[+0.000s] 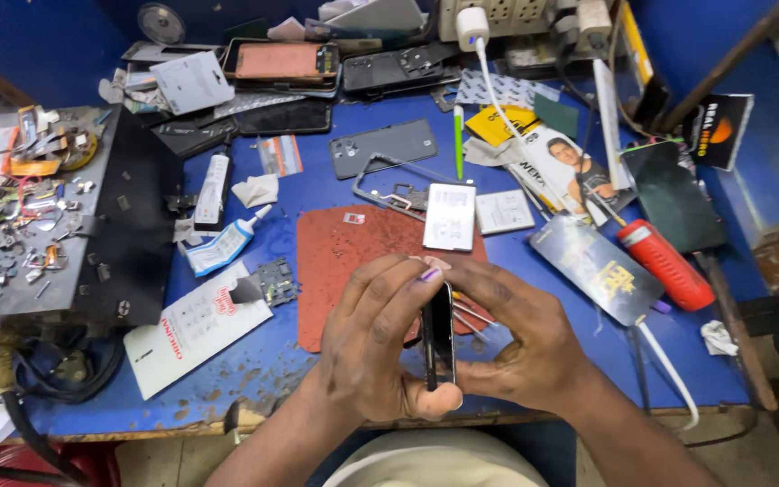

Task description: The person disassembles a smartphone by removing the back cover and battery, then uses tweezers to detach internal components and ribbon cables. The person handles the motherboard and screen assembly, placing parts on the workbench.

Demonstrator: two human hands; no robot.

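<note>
Both hands are gripping a dark phone [438,338] edge-on, held over the front edge of the blue surface [335,194], just in front of the red-brown work mat [353,261]. Left hand [376,338] is wrapping the left side, fingers [407,289] curled over the top edge and thumb pressing near the bottom corner. Right hand [520,338] is closing on the other face, also pinching thin metal tweezers [469,320] whose tips are poking out beside the phone's edge.

Around it: a white battery [450,216] is lying on the mat's far corner, a bare metal frame [398,189] touching it, a grey back cover [382,147] further back. Red-handled screwdriver [664,261] is sitting to the right, near a dark card package [597,268]. Glue tube [223,245] is lying left of the mat, and a dark tray [92,216] full of small parts at far left.

Risks as I'm reading them:
- Phone is hanging over the surface's edge with only a thumb supporting the bottom; a slip is dropping it to the floor.
- Tweezers are sharing the grip hand, so the tips could be scratching glass or digging into the seam if pressure shifts.
- Squeezing on the thin edges could be flexing the body and cracking the screen.
- Clutter is crowding the mat; setting down blind could be knocking the battery or loose parts.
</note>
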